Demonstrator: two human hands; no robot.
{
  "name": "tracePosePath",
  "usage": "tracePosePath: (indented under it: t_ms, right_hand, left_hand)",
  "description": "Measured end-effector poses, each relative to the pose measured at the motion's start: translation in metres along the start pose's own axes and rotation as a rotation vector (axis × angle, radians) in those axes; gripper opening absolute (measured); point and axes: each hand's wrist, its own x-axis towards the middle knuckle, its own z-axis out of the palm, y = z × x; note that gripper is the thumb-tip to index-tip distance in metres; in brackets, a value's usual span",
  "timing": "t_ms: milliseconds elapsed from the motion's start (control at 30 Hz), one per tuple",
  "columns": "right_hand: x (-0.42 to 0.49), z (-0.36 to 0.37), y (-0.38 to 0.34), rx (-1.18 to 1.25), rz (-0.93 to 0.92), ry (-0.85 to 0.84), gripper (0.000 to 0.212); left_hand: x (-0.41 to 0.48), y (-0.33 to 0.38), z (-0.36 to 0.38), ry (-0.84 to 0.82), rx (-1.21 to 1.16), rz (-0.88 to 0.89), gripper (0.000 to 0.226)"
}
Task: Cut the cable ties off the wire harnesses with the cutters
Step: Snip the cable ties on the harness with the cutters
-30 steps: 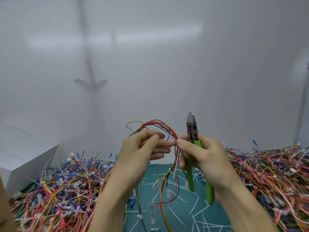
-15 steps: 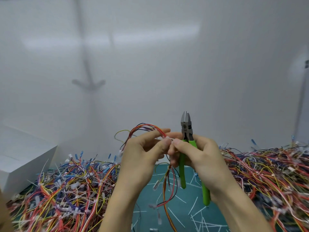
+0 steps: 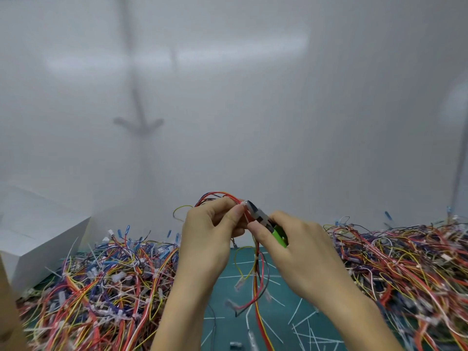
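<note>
– Holding what, and where?
– Pinching the wire harness [image 3: 256,264] in the left hand [image 3: 210,239], thumb and fingers curled, above the green mat's [image 3: 222,297] far edge.
– And cutting?
– Gripping the cutters [image 3: 264,221] in the right hand [image 3: 301,254], fingers wrapping the green handles, tip right at the white cable tie [image 3: 244,203]. Working between heaped harnesses [image 3: 106,282] at both side edges.

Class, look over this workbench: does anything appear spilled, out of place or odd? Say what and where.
Thin white cable-tie offcuts lie scattered loose over the teal cutting mat, between the two heaps of coloured wire harnesses. They look like uncollected litter from cutting; nothing else stands out.
</note>
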Motion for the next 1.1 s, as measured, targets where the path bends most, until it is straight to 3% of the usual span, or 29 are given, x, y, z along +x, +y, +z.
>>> tracePosePath:
  t_ms: [233, 1100]
  right_hand:
    - [0.0002, -0.0004, 0.0005, -0.053, -0.049, -0.001, 0.049]
    - [-0.0013, -0.001, -0.0061, -0.012, -0.04, 0.046, 0.058]
  left_hand:
    - [0.0002, 0.001, -0.0026, 0.014, 0.014, -0.046, 0.017]
    - [-0.0012, 0.0092, -0.0027, 0.071, 0.233, 0.009, 0.017]
